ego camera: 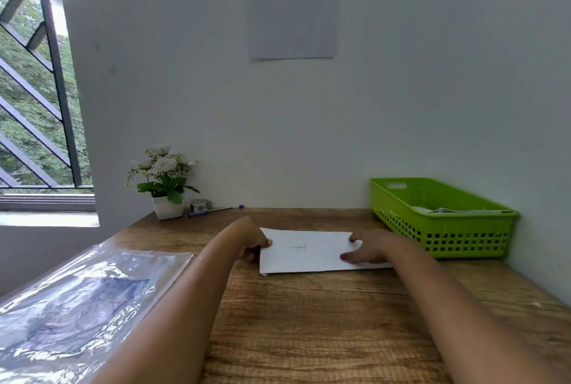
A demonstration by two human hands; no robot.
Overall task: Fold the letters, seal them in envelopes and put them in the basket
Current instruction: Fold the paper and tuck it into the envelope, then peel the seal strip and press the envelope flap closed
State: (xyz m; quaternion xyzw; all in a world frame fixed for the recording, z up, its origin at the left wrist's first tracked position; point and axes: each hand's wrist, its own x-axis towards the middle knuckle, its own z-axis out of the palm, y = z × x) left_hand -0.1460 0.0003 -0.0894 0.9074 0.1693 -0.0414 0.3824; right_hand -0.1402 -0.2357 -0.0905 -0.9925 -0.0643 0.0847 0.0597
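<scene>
A white sheet of letter paper [309, 252] with a small pen mark lies flat on the wooden desk [309, 322], folded to a wide strip. My left hand [251, 240] grips its left edge, thumb on top. My right hand [367, 247] presses down on its right end with fingers spread. The green plastic basket [441, 238] stands at the right against the wall, close beside my right hand, with white paper or envelopes showing inside it.
A clear plastic sleeve [77, 306] holding something dark lies at the desk's left front. A small potted white-flower plant [165, 186], a roll of tape [200, 205] and a pen [216, 210] stand at the back left. A printed sheet [292, 3] hangs on the wall.
</scene>
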